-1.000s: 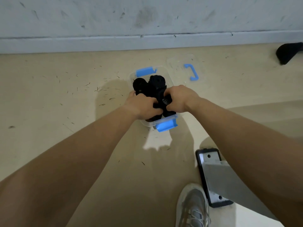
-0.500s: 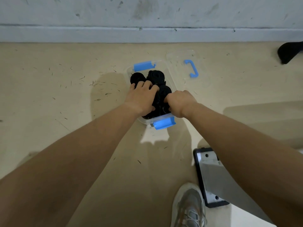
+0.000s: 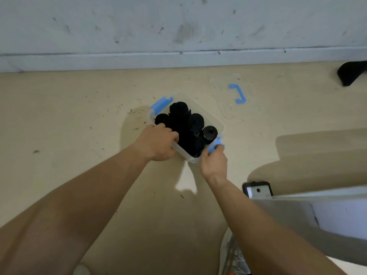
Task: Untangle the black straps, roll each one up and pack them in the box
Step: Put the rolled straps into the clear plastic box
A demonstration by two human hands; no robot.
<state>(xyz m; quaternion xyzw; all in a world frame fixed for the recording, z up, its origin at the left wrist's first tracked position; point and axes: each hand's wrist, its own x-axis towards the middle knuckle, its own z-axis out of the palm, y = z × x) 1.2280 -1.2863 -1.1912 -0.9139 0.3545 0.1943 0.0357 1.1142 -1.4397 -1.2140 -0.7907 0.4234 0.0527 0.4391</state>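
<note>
Gripping box (image 3: 183, 153) edge with left hand (image 3: 158, 144), right hand (image 3: 214, 165) pinching latch (image 3: 216, 145), straps (image 3: 184, 124) between

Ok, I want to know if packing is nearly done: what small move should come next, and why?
Probably the right hand should release the near blue latch and reach for the clear lid lying on the floor beyond the box. The rolled straps already fill the box, the left hand holds its rim, and it stands uncovered.

black rolled straps (image 3: 184, 124), clear box (image 3: 183, 152) with blue latches (image 3: 159, 105), beige floor (image 3: 69, 116), grey wall (image 3: 139, 26)
</note>
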